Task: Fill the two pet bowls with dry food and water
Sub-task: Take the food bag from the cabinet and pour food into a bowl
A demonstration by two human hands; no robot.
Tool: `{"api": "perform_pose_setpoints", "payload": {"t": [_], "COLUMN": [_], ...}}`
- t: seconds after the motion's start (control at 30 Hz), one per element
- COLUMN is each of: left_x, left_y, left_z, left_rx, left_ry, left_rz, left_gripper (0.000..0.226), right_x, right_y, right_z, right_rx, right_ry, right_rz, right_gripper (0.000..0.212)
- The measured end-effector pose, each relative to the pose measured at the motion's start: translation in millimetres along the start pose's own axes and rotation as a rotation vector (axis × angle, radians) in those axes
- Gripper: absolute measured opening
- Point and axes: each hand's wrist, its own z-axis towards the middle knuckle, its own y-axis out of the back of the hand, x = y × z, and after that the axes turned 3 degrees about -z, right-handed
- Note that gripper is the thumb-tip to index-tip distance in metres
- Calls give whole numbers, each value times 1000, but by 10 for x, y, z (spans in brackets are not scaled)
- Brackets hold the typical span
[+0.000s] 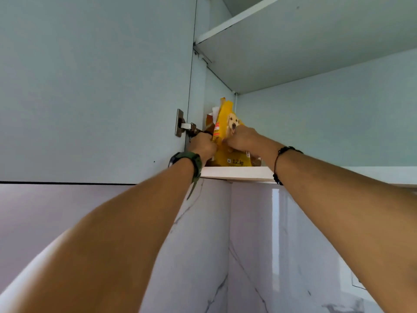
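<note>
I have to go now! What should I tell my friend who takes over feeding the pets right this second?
Left hand: grips the left side of the yellow dog food bag.
Right hand: grips the bag's right side, over the dog picture.
Where things are: the bag stands on the bottom shelf of the open wall cupboard, in its left back corner, with another brown and white pack behind it. The upper shelf shows nothing on it from below. The two bowls are not in view.
Done: cupboard opened, bag gripped.
Left: lift the bag down, pour dry food into one bowl, put water in the other.
</note>
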Motion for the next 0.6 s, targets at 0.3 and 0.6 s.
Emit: {"api": "perform_pose_setpoints", "payload": {"t": [0.3, 0.6], "left_x": [-279, -281], "left_y": [555, 721], "left_z": [-698, -1367], "left_rx": [108, 89], "left_ry": [44, 68], "left_rz": [-443, -714], "left_gripper": [23, 30], "right_x": [-382, -227], "right_y": [569, 626], "right_z": [-543, -1006], "right_rx": [-65, -4], "right_ry": [-361, -299], "right_rz": [367, 1061], "right_gripper": [72, 35]}}
